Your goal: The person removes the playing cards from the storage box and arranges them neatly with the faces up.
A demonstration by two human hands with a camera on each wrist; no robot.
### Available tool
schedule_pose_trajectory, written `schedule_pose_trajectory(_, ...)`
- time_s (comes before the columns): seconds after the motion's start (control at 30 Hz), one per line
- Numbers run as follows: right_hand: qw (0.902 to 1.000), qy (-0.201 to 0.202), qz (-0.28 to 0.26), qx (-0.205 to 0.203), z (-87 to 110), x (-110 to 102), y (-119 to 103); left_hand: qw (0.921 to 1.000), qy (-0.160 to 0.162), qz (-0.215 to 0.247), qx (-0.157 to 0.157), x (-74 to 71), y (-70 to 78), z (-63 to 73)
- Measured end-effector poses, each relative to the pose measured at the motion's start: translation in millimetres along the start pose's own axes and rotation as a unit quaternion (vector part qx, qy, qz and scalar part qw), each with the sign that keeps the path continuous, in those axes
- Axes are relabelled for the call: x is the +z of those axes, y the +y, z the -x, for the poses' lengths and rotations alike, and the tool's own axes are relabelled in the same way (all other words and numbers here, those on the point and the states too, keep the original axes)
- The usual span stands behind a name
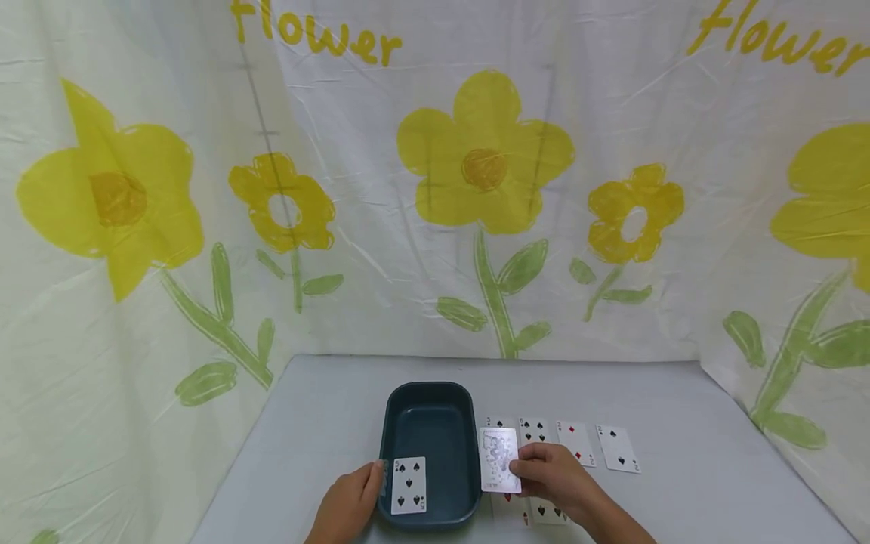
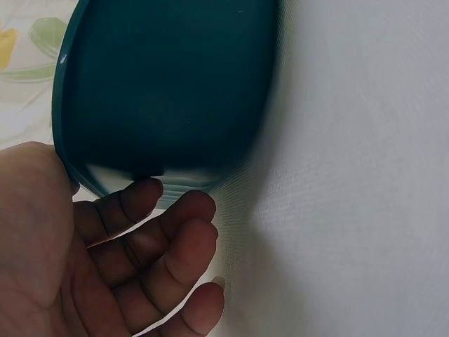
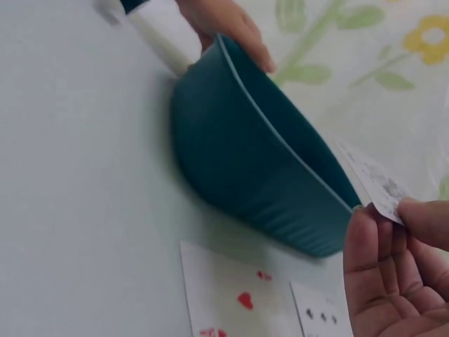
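A dark teal plastic tub [image 1: 435, 431] stands in front of me with a five of spades [image 1: 409, 486] lying face up inside it. My left hand [image 1: 347, 502] grips the tub's near left side, thumb at the rim; the curled fingers [image 2: 189, 263] show outside the wall in the left wrist view. Between thumb and fingers, my right hand [image 1: 553, 480] pinches a playing card [image 1: 498, 457], its silvery patterned back facing up. That card is close by the tub's right rim, above other cards, and tilted in the right wrist view.
Right of the tub, face-up cards lie in rows: a two of diamonds [image 1: 574, 442], a two of spades [image 1: 618, 449], a six of spades [image 1: 533, 429] and others partly hidden by my right hand. A white curtain [image 1: 381, 302] with yellow flowers hangs behind the table [image 1: 285, 446].
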State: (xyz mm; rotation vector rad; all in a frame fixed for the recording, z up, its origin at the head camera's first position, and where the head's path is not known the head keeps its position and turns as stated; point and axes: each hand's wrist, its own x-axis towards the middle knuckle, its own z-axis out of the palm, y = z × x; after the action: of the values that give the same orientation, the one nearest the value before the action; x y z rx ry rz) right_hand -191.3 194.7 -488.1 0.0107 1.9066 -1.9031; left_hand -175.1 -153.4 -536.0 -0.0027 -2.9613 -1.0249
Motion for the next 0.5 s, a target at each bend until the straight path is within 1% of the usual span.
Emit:
schedule_pose_trajectory(0.17,0.9998,0.02,-0.001,-0.003,7.6,-16.4,9.5,1.0,0.004,-0.003,0.004,-0.1,0.2,-1.1)
schedule_pose_trajectory(0.27,0.9989,0.045,0.009,0.002,13.6,-28.0,17.6,1.0,0.003,-0.003,0.001,0.0,0.3,-0.2)
schedule_pose_trajectory(0.37,0.9967,0.078,0.017,0.013,20.6,-41.9,25.6,1.0,0.0,0.0,-0.003,0.3,0.0,0.3)
schedule_pose_trajectory(0.5,0.9946,0.099,0.027,0.017,29.9,-62.6,34.9,1.0,0.002,0.0,-0.001,0.1,-0.7,-0.5)
